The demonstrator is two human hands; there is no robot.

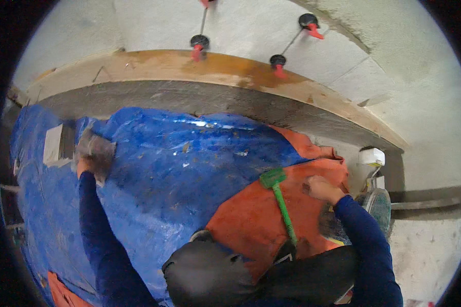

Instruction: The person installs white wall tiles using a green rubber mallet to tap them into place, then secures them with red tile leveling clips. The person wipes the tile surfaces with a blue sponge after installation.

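Note:
My left hand reaches far left over a blue tarp. Its fingers close on the near edge of a flat greyish-brown piece; blur hides whether that is cloth, plastic or something stiffer. Just left of it stands a white block. On the right, my right hand is curled closed above an orange sheet. Whether anything is inside those fingers is hidden. A green mallet lies beside that hand, its head pointing away from me and its handle toward my legs.
Beyond the tarp, a wooden board runs along the base of pale panels. Black-and-red suction clamps grip the panels. At right are a white box-shaped object and a round-rimmed container. My bent knee rests near the middle.

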